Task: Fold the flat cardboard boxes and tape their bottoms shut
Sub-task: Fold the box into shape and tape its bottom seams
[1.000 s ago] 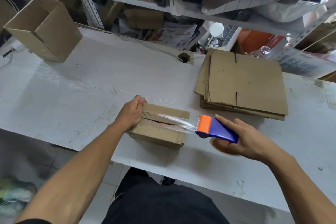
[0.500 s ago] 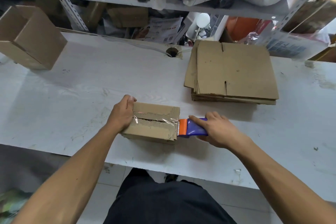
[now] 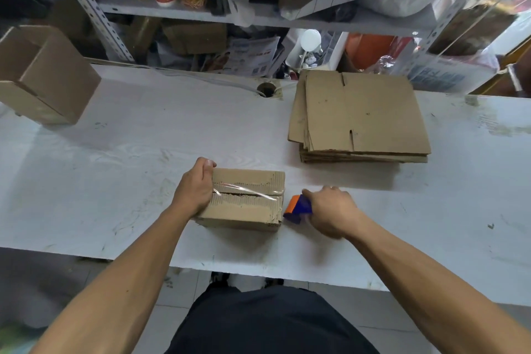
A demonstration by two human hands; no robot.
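A small folded cardboard box [image 3: 244, 207] lies bottom-up near the table's front edge, with a strip of clear tape [image 3: 247, 190] across its seam. My left hand [image 3: 195, 188] grips the box's left end, fingers curled over the far edge. My right hand [image 3: 330, 211] grips a blue and orange tape dispenser [image 3: 297, 207], tilted down against the box's right side. A stack of flat cardboard boxes [image 3: 359, 115] lies at the back right of the table.
An open, folded box [image 3: 43, 75] stands at the far left on the white table [image 3: 143, 138]. A cable hole [image 3: 265, 90] sits at the back edge. Cluttered metal shelves [image 3: 258, 20] rise behind the table.
My right hand has drawn the dispenser in from the right, laid the tape across the seam, and dropped down the box's right side. My left hand keeps its hold.
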